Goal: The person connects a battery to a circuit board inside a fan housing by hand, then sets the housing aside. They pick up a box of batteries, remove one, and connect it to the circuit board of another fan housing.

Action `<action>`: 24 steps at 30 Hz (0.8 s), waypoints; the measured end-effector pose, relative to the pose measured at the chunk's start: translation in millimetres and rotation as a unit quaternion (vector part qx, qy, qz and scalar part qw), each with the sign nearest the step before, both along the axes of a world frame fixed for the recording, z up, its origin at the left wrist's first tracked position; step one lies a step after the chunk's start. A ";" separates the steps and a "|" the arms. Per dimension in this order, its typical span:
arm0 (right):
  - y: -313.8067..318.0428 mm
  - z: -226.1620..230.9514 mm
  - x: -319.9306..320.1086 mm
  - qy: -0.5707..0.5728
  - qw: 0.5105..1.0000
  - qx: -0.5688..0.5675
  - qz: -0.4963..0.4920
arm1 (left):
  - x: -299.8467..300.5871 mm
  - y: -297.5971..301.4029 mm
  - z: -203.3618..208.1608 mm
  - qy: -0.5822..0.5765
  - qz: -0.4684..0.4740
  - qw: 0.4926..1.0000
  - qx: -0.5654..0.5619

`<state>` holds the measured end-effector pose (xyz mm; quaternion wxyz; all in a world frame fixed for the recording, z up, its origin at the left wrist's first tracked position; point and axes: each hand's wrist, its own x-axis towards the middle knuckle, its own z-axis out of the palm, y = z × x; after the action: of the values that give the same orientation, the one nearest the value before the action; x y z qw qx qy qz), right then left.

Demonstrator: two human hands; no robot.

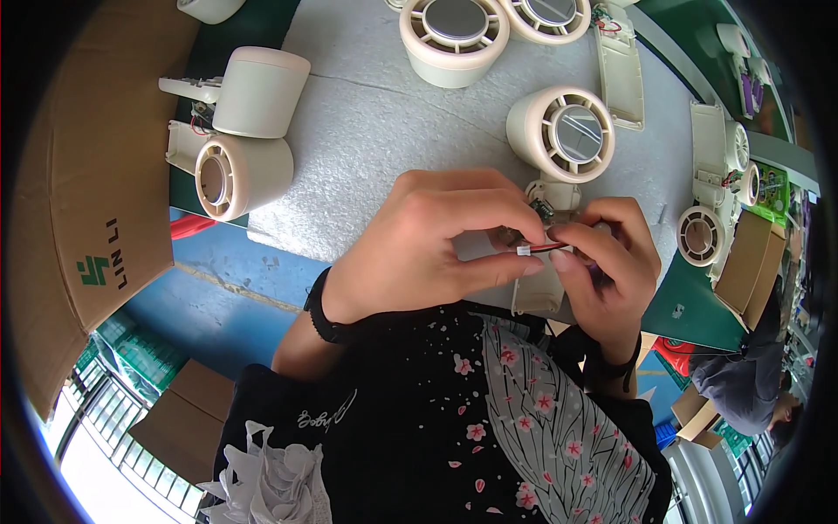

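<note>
A small white plug connector (523,251) with red and black wires (550,247) sits between the thumb and forefinger of my left hand (419,236). My right hand (615,262) pinches those wires a little to the right of the connector, its other fingers curled. Beneath both hands lies the opened cream handle (539,293) of a handheld fan, partly covered by my fingers. A small circuit board (541,210) shows at the handle's upper end. Joined to that end is the round cream fan head (563,133), tilted, with a shiny disc at its centre.
Other cream fan heads (454,44) stand at the back of the grey foam sheet (367,131). More fans (253,175) lie at its left edge, and others (701,236) at the right near a cardboard flap (746,266). A large cardboard box (96,175) rises at left. A person (742,389) is at far right.
</note>
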<state>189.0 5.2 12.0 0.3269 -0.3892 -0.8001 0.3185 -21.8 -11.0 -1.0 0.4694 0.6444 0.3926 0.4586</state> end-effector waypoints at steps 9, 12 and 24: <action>-2.5 3.3 -2.1 0.012 1.000 -0.019 -0.012 | -1.0 -1.3 -0.4 -0.047 0.005 0.996 -0.070; -1.5 2.4 -3.5 0.020 0.999 -0.026 -0.004 | -2.0 -0.9 -1.7 -0.057 -0.001 0.995 -0.076; -1.0 3.4 -3.3 0.009 0.999 -0.042 -0.020 | -7.9 -2.1 -1.8 -0.120 -0.041 0.982 -0.139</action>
<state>185.7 4.2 15.4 0.3241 -0.4157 -0.7751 0.3484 -29.7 -13.1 -2.9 0.6165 0.5286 0.3669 0.4537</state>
